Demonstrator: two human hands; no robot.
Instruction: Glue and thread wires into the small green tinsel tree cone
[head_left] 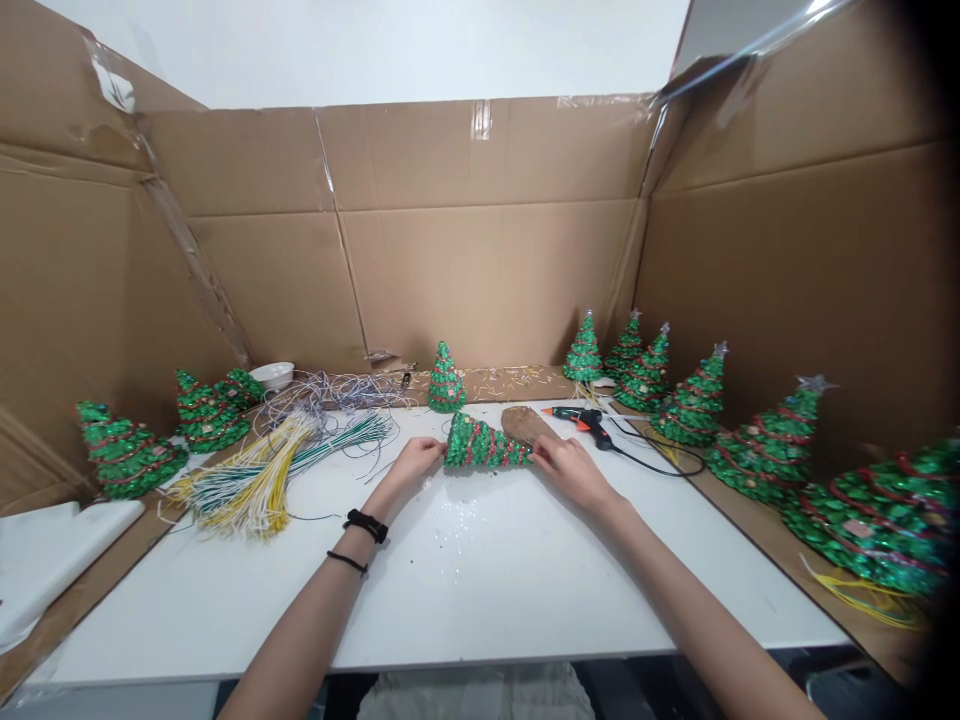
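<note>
Two hands: left hand point(415, 462), right hand point(571, 470) each pinch one end of sideways tree point(484, 445), table point(480, 600) far edge | step: likely decorating | next: free a hand for glue gun point(589, 420)

My white table point(465, 600) carries a bundle of yellow and green strands point(255, 480) at left, a glue gun point(585, 425) far right, and a green tree point(484, 445) lying sideways between.

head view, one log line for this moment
left hand: holds one end of tree lying on table | right hand: holds other end | glue gun: on table behind, untouched
</note>
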